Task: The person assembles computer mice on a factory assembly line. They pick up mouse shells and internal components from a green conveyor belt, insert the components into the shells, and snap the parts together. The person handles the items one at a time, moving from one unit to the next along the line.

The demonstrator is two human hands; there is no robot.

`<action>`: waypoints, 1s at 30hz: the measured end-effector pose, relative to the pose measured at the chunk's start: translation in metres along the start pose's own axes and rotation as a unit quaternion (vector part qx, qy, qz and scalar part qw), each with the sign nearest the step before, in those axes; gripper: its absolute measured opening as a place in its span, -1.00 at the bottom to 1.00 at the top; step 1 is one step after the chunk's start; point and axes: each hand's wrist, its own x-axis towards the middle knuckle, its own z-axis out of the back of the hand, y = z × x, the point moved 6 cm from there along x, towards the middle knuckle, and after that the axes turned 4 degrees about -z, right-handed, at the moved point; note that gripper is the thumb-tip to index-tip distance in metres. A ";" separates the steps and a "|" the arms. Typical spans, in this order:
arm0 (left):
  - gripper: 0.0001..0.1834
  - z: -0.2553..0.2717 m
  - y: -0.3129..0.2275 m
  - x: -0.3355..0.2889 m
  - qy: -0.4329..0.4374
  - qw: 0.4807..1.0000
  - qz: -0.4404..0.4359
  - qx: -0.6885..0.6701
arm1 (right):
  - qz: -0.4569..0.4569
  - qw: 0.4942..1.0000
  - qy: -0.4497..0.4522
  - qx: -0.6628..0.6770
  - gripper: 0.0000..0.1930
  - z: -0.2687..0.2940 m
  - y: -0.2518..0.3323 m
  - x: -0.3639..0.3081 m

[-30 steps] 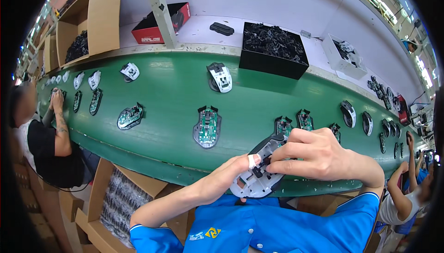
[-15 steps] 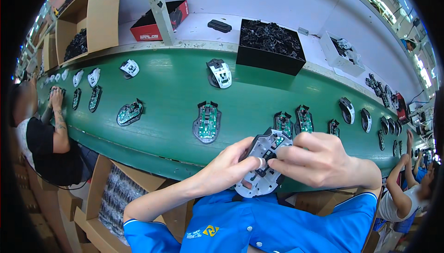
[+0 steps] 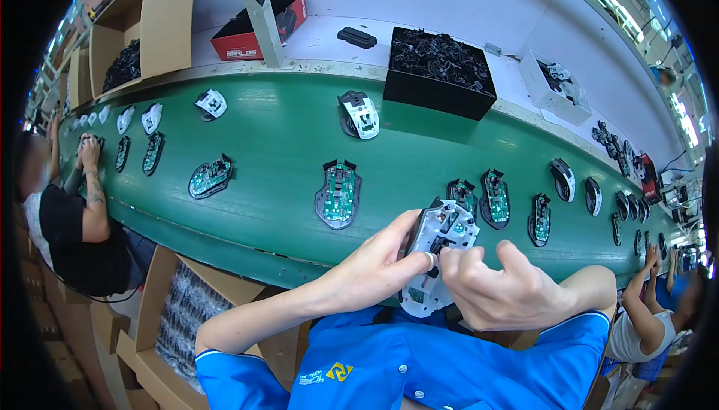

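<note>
My left hand is closed round a grey-white computer mouse shell, whose hollow inner side faces up. Its thumb presses near a small black part in the middle of the shell. From the right, my right hand reaches over the shell's edge with curled fingers, the tips meeting at that black part. Whatever these fingertips pinch is hidden. Just beyond the shell, mouse bases with green circuit boards lie on the green belt, one of them partly covered by the shell.
More bases and white-black mouse covers are spread along the belt. A black box of small dark parts stands on its far edge. Behind are a red box and a post. An open carton sits below left. Co-workers sit at both sides.
The shell has turned slightly more upright in my left hand. My right hand has dropped a little and rolled, its index finger now bent upward, uncovering a circuit-board base on the right.
</note>
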 end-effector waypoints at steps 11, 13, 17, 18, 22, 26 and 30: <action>-0.69 0.008 -0.008 -0.001 -0.056 0.997 0.023 0.049 | -0.299 0.886 -0.042 0.353 -0.35 -0.011 -0.054 -0.009; -0.71 0.006 -0.010 -0.001 -0.066 0.994 0.014 0.087 | -0.328 0.822 -0.024 0.465 -0.25 -0.029 -0.048 -0.012; -0.70 0.009 -0.021 -0.005 -0.113 0.968 -0.085 0.208 | -0.368 0.800 -0.020 0.474 -0.29 -0.038 -0.043 -0.011; -0.70 0.008 -0.026 -0.005 -0.118 0.957 -0.117 0.238 | -0.362 0.802 -0.032 0.473 -0.30 -0.039 -0.043 -0.011; -0.71 0.006 -0.032 -0.005 -0.133 0.956 -0.132 0.226 | -0.361 0.817 -0.040 0.448 -0.29 -0.036 -0.041 -0.008; -0.74 0.015 -0.031 -0.005 -0.160 0.956 -0.134 0.205 | -0.392 0.777 -0.071 0.488 -0.12 -0.039 -0.041 -0.010; -0.70 0.022 -0.031 -0.004 -0.212 0.966 -0.097 0.109 | -0.427 0.716 -0.030 0.551 0.02 -0.057 -0.017 -0.011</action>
